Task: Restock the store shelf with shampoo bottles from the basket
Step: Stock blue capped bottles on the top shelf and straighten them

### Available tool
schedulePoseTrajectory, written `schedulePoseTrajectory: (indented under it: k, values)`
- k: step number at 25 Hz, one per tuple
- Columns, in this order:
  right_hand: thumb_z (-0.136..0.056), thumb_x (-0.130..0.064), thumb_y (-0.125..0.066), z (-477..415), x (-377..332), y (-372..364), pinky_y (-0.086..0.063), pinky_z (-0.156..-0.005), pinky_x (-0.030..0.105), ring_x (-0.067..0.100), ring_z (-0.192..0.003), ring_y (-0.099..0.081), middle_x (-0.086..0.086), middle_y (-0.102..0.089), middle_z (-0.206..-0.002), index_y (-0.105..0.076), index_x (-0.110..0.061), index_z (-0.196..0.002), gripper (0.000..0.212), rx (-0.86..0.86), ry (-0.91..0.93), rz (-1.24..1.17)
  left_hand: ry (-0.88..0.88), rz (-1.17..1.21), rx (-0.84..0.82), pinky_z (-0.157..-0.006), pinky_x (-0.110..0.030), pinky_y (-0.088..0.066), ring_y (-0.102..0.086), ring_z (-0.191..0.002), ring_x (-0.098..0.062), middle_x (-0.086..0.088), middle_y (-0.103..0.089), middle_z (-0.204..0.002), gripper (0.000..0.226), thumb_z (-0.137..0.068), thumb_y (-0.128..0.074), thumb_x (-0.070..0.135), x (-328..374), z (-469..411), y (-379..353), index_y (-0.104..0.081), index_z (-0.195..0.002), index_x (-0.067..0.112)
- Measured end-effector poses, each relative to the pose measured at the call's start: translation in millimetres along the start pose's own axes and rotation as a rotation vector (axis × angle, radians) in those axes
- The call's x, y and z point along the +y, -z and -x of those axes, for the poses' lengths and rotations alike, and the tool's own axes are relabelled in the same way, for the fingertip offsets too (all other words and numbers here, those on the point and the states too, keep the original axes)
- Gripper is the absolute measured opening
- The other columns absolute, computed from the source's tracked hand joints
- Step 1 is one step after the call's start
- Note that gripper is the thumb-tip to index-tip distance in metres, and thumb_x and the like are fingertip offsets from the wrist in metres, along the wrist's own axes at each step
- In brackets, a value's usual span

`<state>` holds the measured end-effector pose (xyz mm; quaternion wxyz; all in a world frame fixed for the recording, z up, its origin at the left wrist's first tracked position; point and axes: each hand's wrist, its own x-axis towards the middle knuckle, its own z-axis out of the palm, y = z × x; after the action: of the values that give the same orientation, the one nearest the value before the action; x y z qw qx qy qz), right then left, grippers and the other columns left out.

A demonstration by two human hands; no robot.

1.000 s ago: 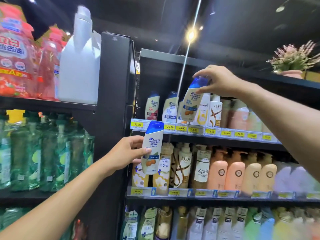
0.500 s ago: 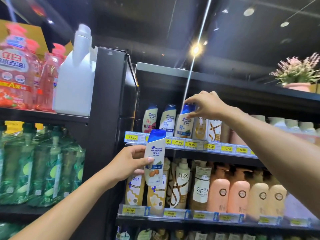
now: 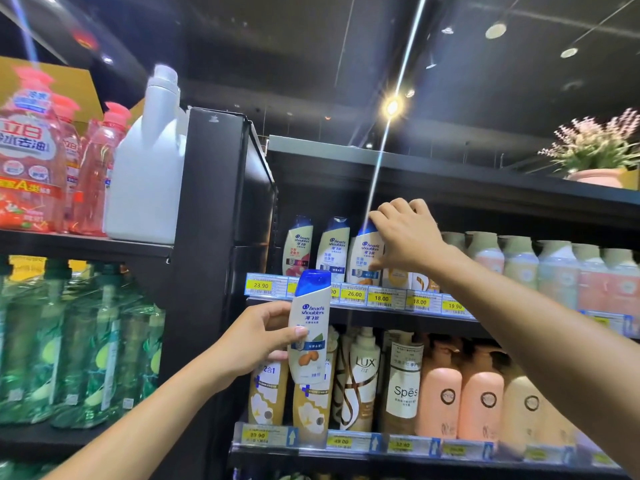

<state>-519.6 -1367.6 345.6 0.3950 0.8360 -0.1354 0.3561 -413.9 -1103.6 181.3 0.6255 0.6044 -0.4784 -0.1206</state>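
Note:
My left hand [image 3: 257, 342] grips a white shampoo bottle with a blue cap [image 3: 309, 323], upright, in front of the shelf's price strip. My right hand [image 3: 403, 234] is up at the top shelf [image 3: 353, 296], fingers curled over the blue cap of a second white shampoo bottle [image 3: 365, 258] that stands upright there. Two more of the same brand [image 3: 298, 247] [image 3: 333, 244] stand to its left. The basket is out of view.
Below is a shelf of gold, white and peach pump bottles [image 3: 440, 393]. Pastel bottles [image 3: 554, 271] fill the top shelf to the right. A black upright panel [image 3: 214, 237] divides off left shelves holding a white jug [image 3: 147, 174], pink bottles and green bottles. A potted plant [image 3: 595, 157] sits on top.
My right hand has lowered its tilted bottle onto the top shelf, where it now stands upright beside the other two. My left hand keeps its bottle in about the same place.

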Motion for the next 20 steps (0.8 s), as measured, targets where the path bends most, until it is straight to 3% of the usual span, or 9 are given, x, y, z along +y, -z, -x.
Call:
schedulePoseTrajectory:
  k: [20]
  values:
    - [-0.069, -0.076, -0.073, -6, -12, -3, -0.032, -0.106, 0.047, 0.023, -0.123, -0.051, -0.003, -0.064, -0.125, -0.055, -0.023, -0.124, 0.078, -0.047, -0.035, 0.020, 0.024, -0.040, 0.010, -0.084, -0.035, -0.064, -0.074, -0.109, -0.013, 0.008, -0.078, -0.116, 0.028, -0.096, -0.071, 0.017, -7, -4, 5, -0.068, -0.123, 0.021]
